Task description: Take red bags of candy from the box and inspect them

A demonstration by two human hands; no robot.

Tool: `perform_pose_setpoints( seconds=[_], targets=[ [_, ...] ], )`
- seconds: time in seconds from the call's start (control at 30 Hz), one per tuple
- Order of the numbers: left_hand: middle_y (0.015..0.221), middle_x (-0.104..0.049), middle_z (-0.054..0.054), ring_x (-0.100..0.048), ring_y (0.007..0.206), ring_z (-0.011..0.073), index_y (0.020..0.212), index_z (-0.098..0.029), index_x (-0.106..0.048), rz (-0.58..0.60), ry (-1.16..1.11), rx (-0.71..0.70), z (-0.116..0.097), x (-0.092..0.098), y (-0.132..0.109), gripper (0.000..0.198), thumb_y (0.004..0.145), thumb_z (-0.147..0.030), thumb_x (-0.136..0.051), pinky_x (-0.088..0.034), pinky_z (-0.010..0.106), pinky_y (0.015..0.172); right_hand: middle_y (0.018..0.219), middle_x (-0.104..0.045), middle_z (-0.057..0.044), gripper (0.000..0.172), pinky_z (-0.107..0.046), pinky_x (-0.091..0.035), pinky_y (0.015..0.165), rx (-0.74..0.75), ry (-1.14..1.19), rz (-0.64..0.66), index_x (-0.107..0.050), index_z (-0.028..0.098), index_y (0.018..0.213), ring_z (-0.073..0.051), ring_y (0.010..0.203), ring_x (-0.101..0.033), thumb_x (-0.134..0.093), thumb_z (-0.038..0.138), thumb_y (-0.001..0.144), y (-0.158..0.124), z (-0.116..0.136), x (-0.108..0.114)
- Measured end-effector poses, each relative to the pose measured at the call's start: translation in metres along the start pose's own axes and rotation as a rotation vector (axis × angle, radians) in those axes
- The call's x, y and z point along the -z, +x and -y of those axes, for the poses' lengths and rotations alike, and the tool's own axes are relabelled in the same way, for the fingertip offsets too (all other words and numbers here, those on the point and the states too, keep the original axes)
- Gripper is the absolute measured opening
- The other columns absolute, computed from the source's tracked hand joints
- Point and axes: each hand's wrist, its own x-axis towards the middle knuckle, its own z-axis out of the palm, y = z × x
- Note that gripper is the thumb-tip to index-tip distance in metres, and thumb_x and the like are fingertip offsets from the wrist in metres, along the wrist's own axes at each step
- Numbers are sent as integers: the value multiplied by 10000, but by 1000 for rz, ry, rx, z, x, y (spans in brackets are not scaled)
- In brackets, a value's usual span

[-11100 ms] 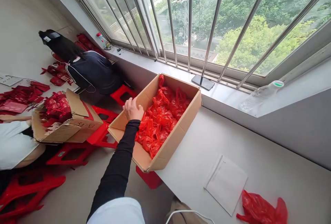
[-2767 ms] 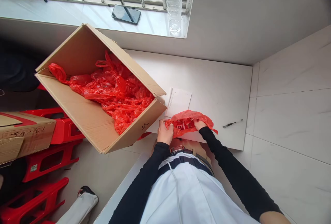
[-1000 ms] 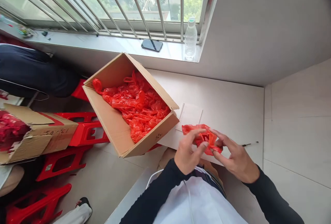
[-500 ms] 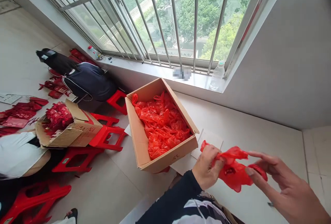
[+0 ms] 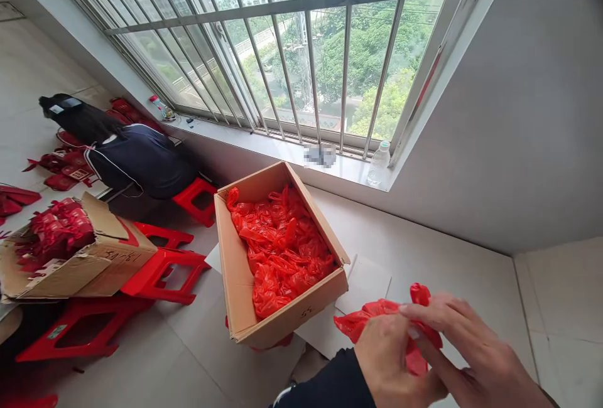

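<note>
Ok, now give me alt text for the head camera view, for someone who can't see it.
A left hand grips a red bag over a white table, the right hand close against it. To their left, an open box holds more red bags, below a barred window. Farther left are a person in dark clothes and another box.

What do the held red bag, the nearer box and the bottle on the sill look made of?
Held red bag: probably thin plastic film, glossy, its crinkles catching light. Nearer box: apparently cardboard, matte brown, with stiff, flat walls. Bottle: likely plastic, clear and see-through, though possibly glass.
</note>
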Motion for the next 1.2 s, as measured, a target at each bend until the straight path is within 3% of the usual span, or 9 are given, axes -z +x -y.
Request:
perform_pose_setpoints(
  seconds=[0.17, 0.23, 0.37, 0.5, 0.6, 0.73, 0.87, 1.0, 1.2],
  targets=[
    [682, -597, 40, -538, 627, 133, 869, -155, -652, 15, -125, 29, -12, 16, 5, 491, 986, -535, -365, -451, 254, 629, 1230, -665, -78, 503, -436, -536, 1006, -67, -119, 1, -489, 259, 1389, -262, 1207, -582, -529, 454, 927, 1, -12, 1],
    [736, -611, 55, -545, 683, 134, 885, -137, -658, 4, -164, 7, -15, 25, 5, 519, 979, -566, -380, -461, 258, 684, 1182, -681, -62, 403, -415, -537, 1013, -97, -77, 61, -544, 263, 1307, -239, 1157, -611, -506, 436, 944, -3, -18, 1],
    [794, -626, 68, -559, 707, 129, 931, -124, -671, 81, -322, 49, -7, 27, 2, 533, 976, -576, -390, -457, 258, 707, 931, -697, -9, 100, -283, -589, 853, -176, 70, 47, -609, 282, 996, -171, 954, -655, -524, 307, 949, -13, -21, -1],
    [630, -567, 36, -509, 548, 115, 942, -98, -666, -15, -544, 237, 10, 19, 6, 605, 928, -653, -427, -407, 251, 571, 950, -674, -24, 154, -205, -585, 645, -284, 155, 36, -595, 288, 1062, -136, 813, -653, -486, 277, 956, -19, -15, -8],
    [717, -608, 63, -536, 619, 135, 1009, -97, -662, -100, -681, 217, 13, 22, 12, 620, 878, -682, -502, -427, 267, 623, 1016, -658, -39, 176, -206, -593, 682, -248, 181, 9, -592, 298, 1086, -155, 893, -669, -531, 280, 922, -25, -14, -16],
    [729, -584, 49, -488, 659, 113, 845, -110, -655, -42, -592, 189, 9, 31, 13, 540, 874, -639, -554, -385, 245, 649, 1145, -649, -51, 323, -261, -591, 852, -397, 271, -64, -538, 301, 1187, -190, 1046, -660, -602, 362, 876, -28, -14, -23],
    [673, -527, 15, -458, 631, 109, 767, -130, -618, -44, -602, 233, 5, 35, 10, 483, 841, -607, -603, -357, 252, 633, 929, -665, 3, 200, -194, -558, 786, -555, 392, -70, -598, 302, 1105, -137, 889, -661, -547, 377, 927, -22, -13, -25],
    [790, -566, 33, -473, 683, 118, 958, -135, -652, 4, -617, 186, -1, 39, 11, 482, 790, -585, -675, -380, 259, 661, 890, -669, 8, 156, -193, -537, 769, -568, 484, -42, -642, 286, 993, -137, 847, -650, -531, 380, 937, -19, -13, -24],
    [741, -579, 43, -482, 647, 106, 872, -116, -684, -101, -419, 140, -4, 38, 14, 404, 937, -483, -527, -401, 253, 650, 807, -651, 0, 227, -240, -532, 690, -611, 419, 91, -650, 268, 874, -160, 759, -622, -509, 434, 936, -29, -19, -20]
  ],
)
